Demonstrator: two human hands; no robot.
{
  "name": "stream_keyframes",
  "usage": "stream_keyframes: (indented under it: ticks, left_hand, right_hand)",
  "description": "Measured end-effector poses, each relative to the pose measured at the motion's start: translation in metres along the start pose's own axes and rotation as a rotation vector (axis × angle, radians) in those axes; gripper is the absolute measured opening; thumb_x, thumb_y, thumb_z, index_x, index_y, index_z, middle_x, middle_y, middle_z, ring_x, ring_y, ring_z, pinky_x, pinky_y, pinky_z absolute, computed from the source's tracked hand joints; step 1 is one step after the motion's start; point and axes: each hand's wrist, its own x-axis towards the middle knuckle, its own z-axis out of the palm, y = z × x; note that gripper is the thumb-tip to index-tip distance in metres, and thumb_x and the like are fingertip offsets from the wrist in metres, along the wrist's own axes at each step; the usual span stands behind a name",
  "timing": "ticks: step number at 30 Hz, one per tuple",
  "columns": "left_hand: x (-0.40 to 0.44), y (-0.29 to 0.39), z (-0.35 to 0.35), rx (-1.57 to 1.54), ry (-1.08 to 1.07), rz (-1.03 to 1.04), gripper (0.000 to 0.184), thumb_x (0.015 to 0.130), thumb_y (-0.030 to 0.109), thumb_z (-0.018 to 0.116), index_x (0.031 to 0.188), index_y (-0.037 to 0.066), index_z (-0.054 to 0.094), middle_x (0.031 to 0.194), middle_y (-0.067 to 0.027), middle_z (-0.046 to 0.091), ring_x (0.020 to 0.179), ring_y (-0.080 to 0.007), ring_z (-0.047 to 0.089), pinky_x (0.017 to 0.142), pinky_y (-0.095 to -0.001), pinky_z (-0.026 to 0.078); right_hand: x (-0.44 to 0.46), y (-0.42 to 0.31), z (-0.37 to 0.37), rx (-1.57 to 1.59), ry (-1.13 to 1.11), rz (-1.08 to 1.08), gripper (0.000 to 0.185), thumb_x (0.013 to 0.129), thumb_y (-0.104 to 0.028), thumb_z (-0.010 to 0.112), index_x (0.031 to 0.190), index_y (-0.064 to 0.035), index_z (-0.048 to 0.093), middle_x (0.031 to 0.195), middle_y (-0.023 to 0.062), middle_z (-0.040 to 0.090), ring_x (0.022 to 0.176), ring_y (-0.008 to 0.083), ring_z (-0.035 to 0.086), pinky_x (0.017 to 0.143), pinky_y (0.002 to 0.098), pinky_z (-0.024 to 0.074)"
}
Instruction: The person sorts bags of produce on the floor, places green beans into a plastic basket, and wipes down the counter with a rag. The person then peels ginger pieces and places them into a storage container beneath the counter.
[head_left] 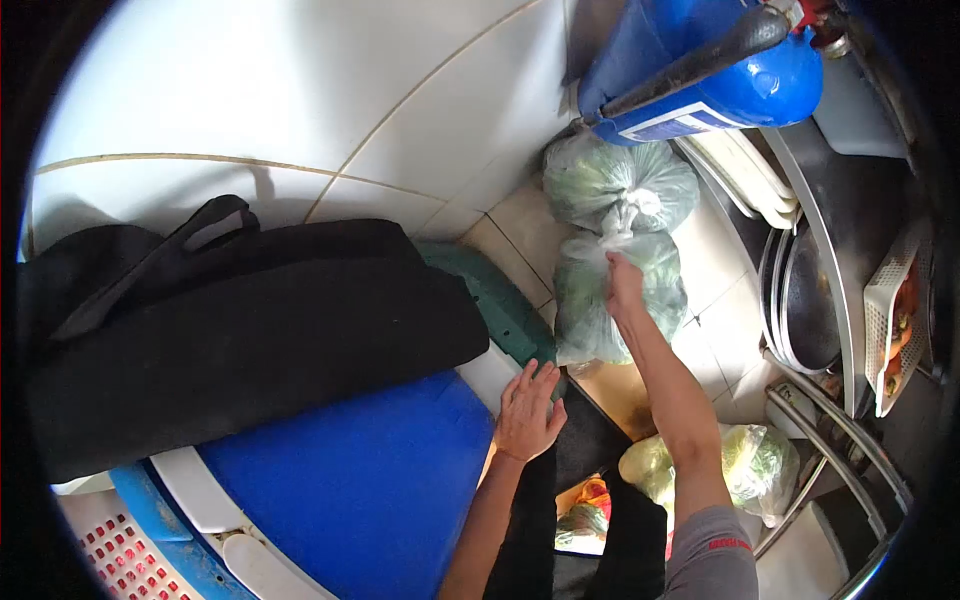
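Note:
My right hand (pixel 623 283) is closed on the gathered top of a clear plastic bag of green vegetables (pixel 590 300), which rests on the tiled floor. Just behind it, touching, sits a second knotted bag of greens (pixel 580 185). My left hand (pixel 530 412) lies with its fingers stretched out at the corner of a blue-and-white lidded box (pixel 350 480), close to a dark green plastic piece (pixel 500 305). A long black fabric bag (pixel 270 330) is lying on top of the box. What kind of greens the bags hold cannot be made out.
A blue gas cylinder (pixel 700 75) stands at the back. Pans (pixel 810 300) and a perforated basket (pixel 893 320) are on the right beside metal rails (pixel 830 440). Another bag of vegetables (pixel 755 475) lies near my right elbow. White wall tiles (pixel 430 120) border the left.

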Motion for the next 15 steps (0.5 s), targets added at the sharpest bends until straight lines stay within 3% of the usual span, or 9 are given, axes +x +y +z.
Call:
stream_keyframes:
  ticks: [2,3,7,10,15]
  left_hand:
    - [-0.002,0.001,0.000,0.005,-0.004,0.000,0.046,0.072,0.019,0.054,0.115,0.005,0.044,0.123,-0.0083,0.046,0.119,-0.0279,0.036,0.096,-0.0401,0.024]
    - [0.000,0.001,0.000,0.007,0.002,0.000,0.046,0.072,0.019,0.053,0.115,0.005,0.044,0.123,-0.0083,0.046,0.119,-0.0279,0.036,0.096,-0.0402,0.024]
    - [-0.003,0.003,-0.003,-0.005,-0.021,0.003,0.045,0.073,0.018,0.053,0.115,0.005,0.044,0.122,-0.0086,0.046,0.119,-0.0285,0.036,0.096,-0.0403,0.023]
    - [0.000,-0.002,-0.002,-0.005,0.007,0.019,0.042,0.073,0.016,0.052,0.112,0.004,0.045,0.122,-0.0089,0.047,0.119,-0.0288,0.036,0.096,-0.0402,0.023]
    - [0.000,0.003,-0.003,-0.036,0.001,0.006,0.034,0.072,0.015,0.051,0.104,0.004,0.049,0.120,-0.0087,0.047,0.120,-0.0280,0.035,0.097,-0.0399,0.023]
  right_hand:
    - [-0.013,-0.020,-0.010,0.237,0.001,0.134,0.013,0.072,-0.019,0.058,0.068,-0.0062,0.058,0.057,-0.0009,0.046,0.046,0.0149,0.042,0.044,0.0321,0.0323]
    - [-0.016,-0.026,-0.017,0.333,-0.035,0.133,0.012,0.073,-0.020,0.058,0.065,-0.0127,0.052,0.053,-0.0028,0.038,0.042,0.0087,0.033,0.039,0.0280,0.0228]
    - [-0.052,-0.057,-0.056,0.433,-0.009,0.145,0.010,0.079,-0.020,0.051,0.074,-0.0116,0.052,0.052,-0.0035,0.038,0.039,0.0090,0.031,0.036,0.0260,0.0210]
    - [-0.065,-0.091,-0.047,0.590,0.010,0.156,0.014,0.082,-0.020,0.045,0.072,-0.0113,0.050,0.050,-0.0038,0.035,0.038,0.0095,0.029,0.037,0.0266,0.0190]
    - [-0.070,-0.146,-0.026,1.019,-0.331,0.200,0.034,0.083,-0.024,0.043,0.052,-0.0138,0.033,0.046,-0.0034,0.028,0.041,0.0118,0.030,0.040,0.0261,0.0236]
